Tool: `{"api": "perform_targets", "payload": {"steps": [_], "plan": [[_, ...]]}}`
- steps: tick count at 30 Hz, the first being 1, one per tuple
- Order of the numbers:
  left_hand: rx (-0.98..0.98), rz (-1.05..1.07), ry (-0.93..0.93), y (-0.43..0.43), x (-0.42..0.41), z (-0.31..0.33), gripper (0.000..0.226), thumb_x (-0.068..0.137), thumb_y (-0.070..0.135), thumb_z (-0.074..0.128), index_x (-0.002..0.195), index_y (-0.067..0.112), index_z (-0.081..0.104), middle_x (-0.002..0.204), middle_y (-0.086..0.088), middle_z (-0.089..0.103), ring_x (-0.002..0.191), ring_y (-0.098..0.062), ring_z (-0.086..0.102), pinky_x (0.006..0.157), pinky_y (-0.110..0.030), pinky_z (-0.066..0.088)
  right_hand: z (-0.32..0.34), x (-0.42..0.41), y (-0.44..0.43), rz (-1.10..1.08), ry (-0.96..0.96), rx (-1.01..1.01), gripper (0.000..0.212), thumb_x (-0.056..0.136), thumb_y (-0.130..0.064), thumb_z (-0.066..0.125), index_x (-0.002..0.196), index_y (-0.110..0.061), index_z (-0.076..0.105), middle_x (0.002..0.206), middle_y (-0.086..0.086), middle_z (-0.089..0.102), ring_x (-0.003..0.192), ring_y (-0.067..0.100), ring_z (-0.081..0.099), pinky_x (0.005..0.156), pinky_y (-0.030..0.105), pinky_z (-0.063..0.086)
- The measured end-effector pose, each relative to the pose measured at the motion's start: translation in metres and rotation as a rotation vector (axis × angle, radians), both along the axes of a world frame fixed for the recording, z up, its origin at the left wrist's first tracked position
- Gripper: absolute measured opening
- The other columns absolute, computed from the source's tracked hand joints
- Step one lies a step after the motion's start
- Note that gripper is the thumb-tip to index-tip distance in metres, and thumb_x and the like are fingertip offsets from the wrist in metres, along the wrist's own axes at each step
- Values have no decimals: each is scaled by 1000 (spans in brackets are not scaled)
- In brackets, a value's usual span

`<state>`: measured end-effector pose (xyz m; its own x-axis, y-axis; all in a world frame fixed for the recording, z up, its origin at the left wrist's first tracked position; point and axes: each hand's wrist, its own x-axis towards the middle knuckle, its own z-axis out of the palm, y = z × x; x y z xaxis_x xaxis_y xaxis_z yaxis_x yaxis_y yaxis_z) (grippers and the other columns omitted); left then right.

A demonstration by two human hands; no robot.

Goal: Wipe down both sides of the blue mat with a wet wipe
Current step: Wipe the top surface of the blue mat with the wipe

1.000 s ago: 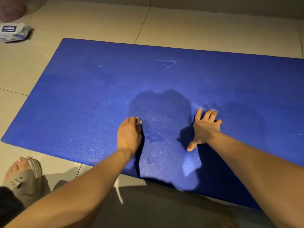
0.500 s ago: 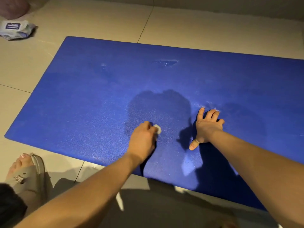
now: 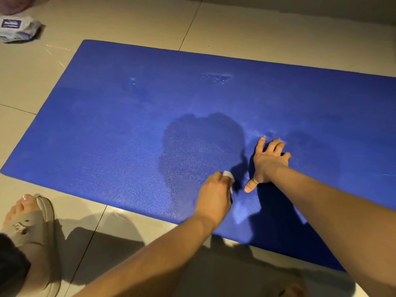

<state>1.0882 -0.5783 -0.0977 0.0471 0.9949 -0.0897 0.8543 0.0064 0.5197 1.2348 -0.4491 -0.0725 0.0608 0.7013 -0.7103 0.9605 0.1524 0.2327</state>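
The left hand (image 3: 214, 197) lies knuckles up with its fingers curled round a small white wet wipe (image 3: 228, 175), which peeps out past the fingertips and is pressed down onto the blue mat (image 3: 128, 136). Just to its right, the right hand (image 3: 269, 162) lies on the mat holding nothing, its fingers spread and pointing away from the person and its thumb stretched back toward the left hand; the two are near each other but apart. Both hands work close to the mat's near edge, and the mat lies flat on a pale tiled floor (image 3: 257, 28), reaching far to the left of the left hand and running out of view past the right hand. Well beyond the hands, toward the mat's far edge, is a small pale scuffed patch (image 3: 217, 78). Far beyond and to the left of the left hand, off the mat, a pack of wipes (image 3: 18, 29) lies on the floor. Nearer than the hands and far to the left, a foot (image 3: 16, 209) in a sandal (image 3: 36, 228) stands on the tiles just beside the mat's near edge.
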Motion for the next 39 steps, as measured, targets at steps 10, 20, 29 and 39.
{"api": "perform_targets", "payload": {"steps": [10, 20, 29, 39], "plan": [[14, 31, 206, 8, -129, 6, 24, 83, 8, 64, 104, 19, 66, 94, -4, 58, 81, -33, 59, 65, -35, 46, 3, 2, -1, 14, 4, 7, 181, 35, -80, 85, 149, -2, -32, 156, 40, -11, 147, 56, -6, 113, 62, 29], [-114, 219, 62, -4, -80, 16, 16, 88, 5, 58, 88, 11, 72, 87, -9, 61, 77, -35, 60, 63, -31, 30, 12, 4, -16, 54, 25, 40, 164, 50, -79, 80, 155, -8, -24, 159, 36, -10, 149, 52, -4, 115, 58, 30], [-157, -179, 100, -26, -14, 16, 19, 80, 1, 55, 86, 20, 55, 97, -8, 60, 90, -34, 60, 68, -38, 41, 23, 8, -76, 130, -37, -47, 142, 67, -73, 77, 159, -15, -14, 166, 17, -6, 149, 43, 15, 113, 60, 31], [-238, 506, 199, -31, -156, 34, 23, 92, 17, 53, 73, 9, 64, 72, -12, 62, 65, -35, 53, 55, -34, 45, 22, 19, -83, 191, 70, -28, 147, 57, -70, 84, 159, -24, -10, 165, 8, -7, 147, 37, 13, 100, 44, 45]]}}
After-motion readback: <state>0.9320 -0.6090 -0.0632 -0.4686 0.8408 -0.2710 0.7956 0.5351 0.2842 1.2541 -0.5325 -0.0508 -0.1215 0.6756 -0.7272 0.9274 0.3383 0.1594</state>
